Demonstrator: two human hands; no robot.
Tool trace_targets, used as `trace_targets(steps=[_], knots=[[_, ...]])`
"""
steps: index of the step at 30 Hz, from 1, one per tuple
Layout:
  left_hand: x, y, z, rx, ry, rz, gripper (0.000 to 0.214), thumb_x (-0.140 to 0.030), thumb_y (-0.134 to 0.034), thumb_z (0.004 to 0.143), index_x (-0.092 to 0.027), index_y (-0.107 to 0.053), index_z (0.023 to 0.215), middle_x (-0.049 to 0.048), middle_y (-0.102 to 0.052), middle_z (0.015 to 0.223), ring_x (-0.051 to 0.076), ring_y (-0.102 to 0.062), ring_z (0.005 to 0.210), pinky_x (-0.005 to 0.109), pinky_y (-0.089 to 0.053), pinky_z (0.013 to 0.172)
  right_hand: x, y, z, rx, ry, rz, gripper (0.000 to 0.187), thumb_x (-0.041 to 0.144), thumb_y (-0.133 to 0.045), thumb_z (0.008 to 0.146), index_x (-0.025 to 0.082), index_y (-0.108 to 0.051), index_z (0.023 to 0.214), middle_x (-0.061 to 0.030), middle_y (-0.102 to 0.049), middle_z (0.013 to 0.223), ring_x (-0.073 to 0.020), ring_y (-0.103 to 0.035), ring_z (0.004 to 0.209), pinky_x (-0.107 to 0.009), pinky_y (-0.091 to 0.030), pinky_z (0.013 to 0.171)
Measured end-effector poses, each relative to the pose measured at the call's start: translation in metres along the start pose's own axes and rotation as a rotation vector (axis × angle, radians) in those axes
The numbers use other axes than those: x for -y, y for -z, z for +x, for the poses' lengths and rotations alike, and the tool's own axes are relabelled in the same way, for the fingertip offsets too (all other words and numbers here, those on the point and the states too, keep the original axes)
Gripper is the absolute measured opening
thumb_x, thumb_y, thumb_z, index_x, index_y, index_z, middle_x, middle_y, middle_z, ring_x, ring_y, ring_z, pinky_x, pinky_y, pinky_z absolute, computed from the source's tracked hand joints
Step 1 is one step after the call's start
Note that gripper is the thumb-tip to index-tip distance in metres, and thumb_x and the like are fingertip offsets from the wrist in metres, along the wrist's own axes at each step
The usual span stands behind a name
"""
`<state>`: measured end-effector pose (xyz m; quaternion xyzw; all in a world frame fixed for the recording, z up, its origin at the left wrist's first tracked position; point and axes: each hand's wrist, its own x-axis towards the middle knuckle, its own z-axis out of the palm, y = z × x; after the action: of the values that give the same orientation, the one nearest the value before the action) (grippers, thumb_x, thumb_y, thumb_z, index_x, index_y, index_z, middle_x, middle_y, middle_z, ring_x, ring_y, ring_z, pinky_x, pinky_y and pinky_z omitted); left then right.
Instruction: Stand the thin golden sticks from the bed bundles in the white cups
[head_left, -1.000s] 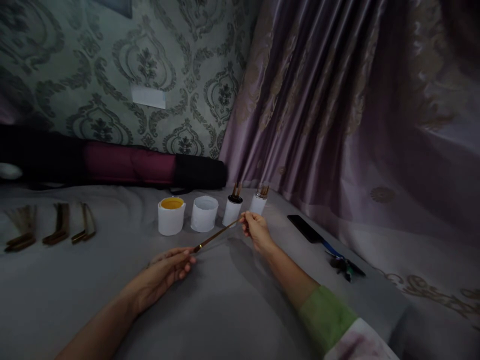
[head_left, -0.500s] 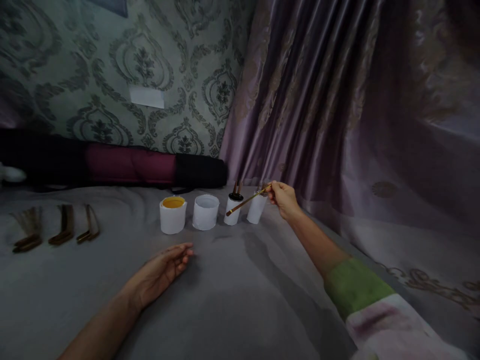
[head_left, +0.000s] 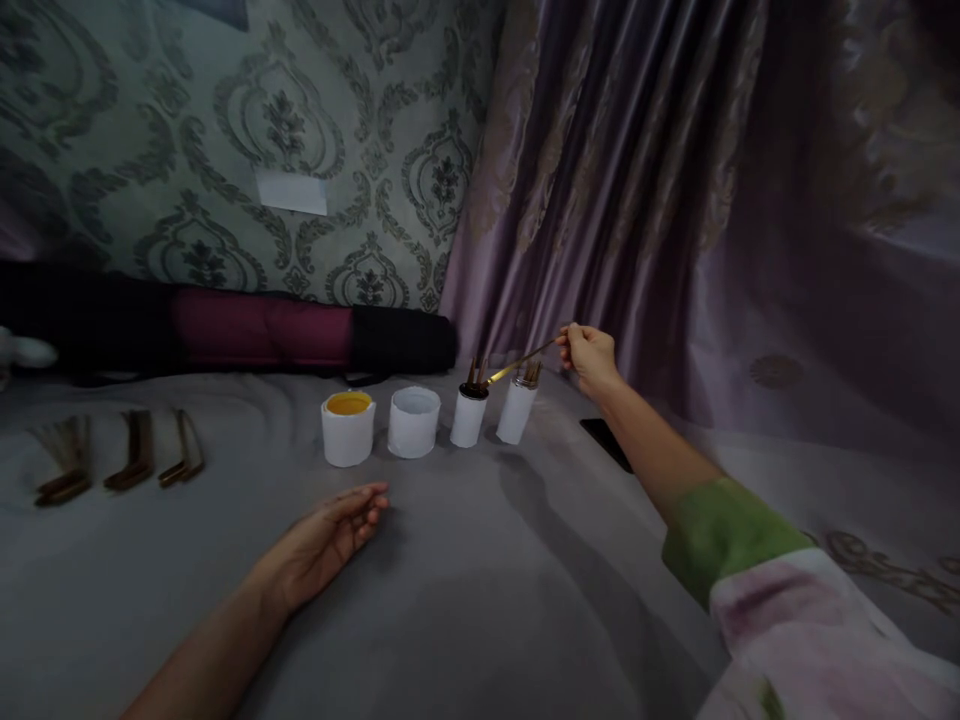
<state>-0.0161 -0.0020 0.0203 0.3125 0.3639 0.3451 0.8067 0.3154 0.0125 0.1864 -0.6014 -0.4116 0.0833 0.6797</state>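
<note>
The left hand [head_left: 330, 545] is relaxed and holds nothing, its fingers loosely curled, palm turned inward, low over the gray cloth [head_left: 465, 610]. The right hand [head_left: 589, 355] pinches the far end of a slender brush [head_left: 525, 360] between thumb and fingers, the handle sloping down leftward so that its bright, gold-colored end sits at the rim of the dark-topped cup; whether that end touches the rim or hovers just above cannot be told.

From the left, three clusters of thin brown pieces [head_left: 131, 475] lie on the cloth, well apart from both hands and too blurred to count. Next comes a white tub with a yellow inside [head_left: 347, 440], then a plain white tub [head_left: 414, 430] just beside it; no brush shows in either. Past them stands the dark-topped cup [head_left: 469, 422], with a few upright sticks [head_left: 480, 370] in it, and then a slightly tilted white cup [head_left: 516, 415] holding more sticks [head_left: 531, 374].

Judging by this, the work looks partway along: both cups are already stocked, the brush in the grip is not yet let go, and the clusters at left lie unheld. A dark flat object [head_left: 606, 442] lies beyond the right forearm.
</note>
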Motion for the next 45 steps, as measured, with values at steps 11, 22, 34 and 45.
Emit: trace_targets(steps=[11,22,34,45], knots=[[0.000,0.001,0.001,-0.006,-0.023,-0.012,0.016,-0.006,-0.052,0.076,-0.008,-0.061,0.089,0.0071,-0.062,0.075,0.008,-0.058,0.059,0.016,-0.050,0.053,-0.002,-0.015,0.012,0.009,0.160,-0.173,0.023,0.030,-0.043,0.083,0.013,-0.057,0.077,-0.0008,-0.059,0.063,-0.0023,-0.043,0.037,-0.013,-0.030,0.032],[0.000,-0.001,0.000,-0.014,-0.017,-0.017,0.015,-0.006,-0.053,0.076,-0.009,-0.061,0.088,0.0060,-0.062,0.075,0.007,-0.057,0.059,0.015,-0.049,0.052,-0.012,-0.030,0.020,0.058,0.249,-0.301,0.025,0.030,-0.041,0.082,0.013,-0.059,0.077,-0.0018,-0.061,0.062,-0.0037,-0.046,0.036,-0.014,-0.034,0.036],[0.002,-0.001,0.001,0.008,-0.026,-0.025,0.015,-0.006,-0.054,0.075,-0.009,-0.061,0.087,0.0066,-0.063,0.074,0.007,-0.057,0.058,0.015,-0.050,0.052,-0.020,-0.044,0.018,0.213,0.251,-0.421,0.026,0.032,-0.042,0.083,0.013,-0.060,0.076,-0.0015,-0.063,0.063,-0.0040,-0.047,0.036,-0.015,-0.037,0.038],[0.004,-0.002,0.001,0.004,-0.035,-0.022,0.015,-0.006,-0.053,0.076,-0.009,-0.060,0.088,0.0065,-0.062,0.075,0.007,-0.057,0.058,0.015,-0.050,0.054,-0.020,-0.052,0.003,0.335,0.246,-0.538,0.022,0.025,-0.042,0.082,0.014,-0.060,0.075,-0.0012,-0.066,0.067,-0.0041,-0.050,0.039,-0.014,-0.038,0.042]])
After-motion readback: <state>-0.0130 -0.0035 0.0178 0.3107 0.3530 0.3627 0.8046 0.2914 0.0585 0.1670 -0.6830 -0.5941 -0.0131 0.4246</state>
